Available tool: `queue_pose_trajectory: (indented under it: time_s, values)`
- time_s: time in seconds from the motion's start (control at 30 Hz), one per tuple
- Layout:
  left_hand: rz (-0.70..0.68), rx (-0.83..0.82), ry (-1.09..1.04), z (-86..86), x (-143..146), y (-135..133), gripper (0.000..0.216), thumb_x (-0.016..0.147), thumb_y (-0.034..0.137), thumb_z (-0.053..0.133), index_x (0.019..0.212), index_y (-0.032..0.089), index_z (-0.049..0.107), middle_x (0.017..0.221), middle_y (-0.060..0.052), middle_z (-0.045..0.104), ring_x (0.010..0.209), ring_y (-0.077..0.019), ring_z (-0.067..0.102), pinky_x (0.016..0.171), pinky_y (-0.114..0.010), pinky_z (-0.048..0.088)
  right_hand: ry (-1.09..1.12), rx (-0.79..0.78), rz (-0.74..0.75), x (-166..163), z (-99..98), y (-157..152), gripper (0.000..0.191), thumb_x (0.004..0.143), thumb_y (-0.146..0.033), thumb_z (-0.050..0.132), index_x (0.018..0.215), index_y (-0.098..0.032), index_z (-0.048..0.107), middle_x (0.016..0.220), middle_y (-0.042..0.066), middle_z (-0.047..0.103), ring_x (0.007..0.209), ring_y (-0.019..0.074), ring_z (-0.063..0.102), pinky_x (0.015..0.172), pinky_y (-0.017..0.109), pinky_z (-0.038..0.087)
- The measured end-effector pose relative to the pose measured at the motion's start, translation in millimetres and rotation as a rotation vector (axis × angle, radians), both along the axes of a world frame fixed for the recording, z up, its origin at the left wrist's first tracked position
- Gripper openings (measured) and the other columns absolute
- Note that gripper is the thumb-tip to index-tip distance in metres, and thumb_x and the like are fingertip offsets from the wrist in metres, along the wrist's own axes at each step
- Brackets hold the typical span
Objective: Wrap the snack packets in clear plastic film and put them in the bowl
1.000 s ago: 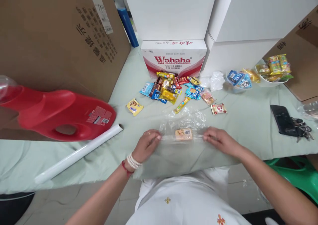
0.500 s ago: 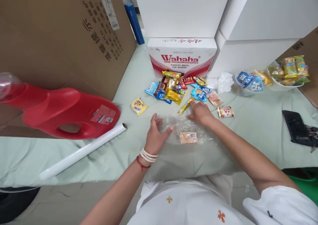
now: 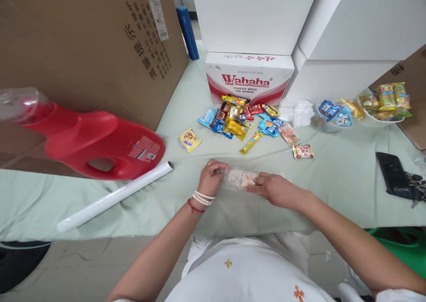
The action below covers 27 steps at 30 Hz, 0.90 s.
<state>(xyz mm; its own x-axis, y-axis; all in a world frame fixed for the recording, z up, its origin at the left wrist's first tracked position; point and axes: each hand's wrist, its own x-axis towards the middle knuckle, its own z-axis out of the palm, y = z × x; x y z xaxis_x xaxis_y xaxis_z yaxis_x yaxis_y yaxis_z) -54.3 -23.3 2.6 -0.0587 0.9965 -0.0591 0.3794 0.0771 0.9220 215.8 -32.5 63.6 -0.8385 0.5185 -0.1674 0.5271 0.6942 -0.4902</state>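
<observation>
My left hand (image 3: 212,177) is closed on one end of a clear plastic bag (image 3: 232,180). My right hand (image 3: 271,188) pinches the bag's other side, where a wrapped biscuit (image 3: 248,180) shows through the film. Its fingers cover the biscuit's right end. Beyond the hands lies a yellow snack stick (image 3: 250,143), apart from a pile of wrapped snacks (image 3: 235,121). A pale yellow snack packet (image 3: 189,140) lies to the left. At the right are a pink packet (image 3: 288,134) and a red and cream packet (image 3: 303,151).
Behind the pile stands a Wahaha water carton (image 3: 249,77). Two snack tubs (image 3: 334,121) (image 3: 382,117) sit at the back right, near a black phone (image 3: 394,172) with keys. A red jug (image 3: 109,144) and a white tube (image 3: 115,197) lie at the left.
My left hand has closed on the bag's end. My right hand has come back from beside the yellow stick and now grips the bag at the biscuit. The bag is pulled narrower.
</observation>
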Motion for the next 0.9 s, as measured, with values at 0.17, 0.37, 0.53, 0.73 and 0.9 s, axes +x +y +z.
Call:
queue_pose_trajectory:
  time_s: [0.17, 0.37, 0.53, 0.73, 0.9]
  values:
    - [-0.156, 0.06, -0.145, 6.9, -31.2, -15.2, 0.014, 0.063, 0.016, 0.056, 0.05, 0.02, 0.059, 0.095, -0.008, 0.064, 0.107, -0.0257, 0.06, 0.101, -0.041, 0.047, 0.036, 0.03, -0.052, 1.8, -6.2, -15.4, 0.045, 0.104, -0.012, 0.04, 0.139, -0.025, 0.065, 0.09, 0.008, 0.06, 0.089, 0.0215, 0.054, 0.077, 0.029, 0.043]
    - [-0.094, 0.056, 0.323, 23.9, -4.6, -28.8, 0.034, 0.07, 0.036, 0.075, 0.099, 0.02, 0.068, 0.128, -0.014, 0.059, 0.115, -0.0296, 0.059, 0.1, -0.045, 0.05, 0.128, 0.058, -0.109, 0.7, -3.6, -21.7, 0.036, 0.106, -0.038, 0.046, 0.126, -0.023, 0.072, 0.091, 0.009, 0.061, 0.089, 0.0224, 0.055, 0.081, 0.034, 0.044]
    - [-0.086, -0.222, 0.401, 30.2, 5.5, -22.2, 0.031, 0.069, 0.03, 0.071, 0.097, 0.019, 0.069, 0.083, -0.003, 0.066, 0.075, -0.0205, 0.06, 0.072, -0.031, 0.048, 0.249, 0.052, -0.57, -1.3, -34.9, -28.9, 0.034, 0.106, -0.042, 0.046, 0.121, -0.021, 0.068, 0.086, 0.007, 0.067, 0.088, 0.0235, 0.061, 0.08, 0.035, 0.048]
    - [-0.17, -0.335, -0.176, 45.5, 34.1, -17.9, 0.031, 0.073, 0.048, 0.066, 0.077, 0.018, 0.064, 0.061, 0.004, 0.056, 0.056, -0.012, 0.048, 0.058, -0.024, 0.04, 0.301, 0.062, -0.623, -8.1, -58.7, -26.1, 0.021, 0.1, -0.031, 0.056, 0.114, -0.022, 0.069, 0.086, 0.006, 0.068, 0.088, 0.0237, 0.061, 0.079, 0.033, 0.047]
    - [-0.317, -0.138, 0.333, 44.3, 84.0, -28.6, 0.032, 0.094, 0.029, 0.043, 0.083, 0.019, 0.071, 0.077, -0.006, 0.07, 0.075, -0.0194, 0.064, 0.07, -0.029, 0.045, 0.329, 0.011, -0.639, -4.4, -51.1, -24.8, 0.022, 0.098, -0.023, 0.055, 0.115, -0.021, 0.069, 0.084, 0.005, 0.065, 0.082, 0.022, 0.059, 0.079, 0.034, 0.049]
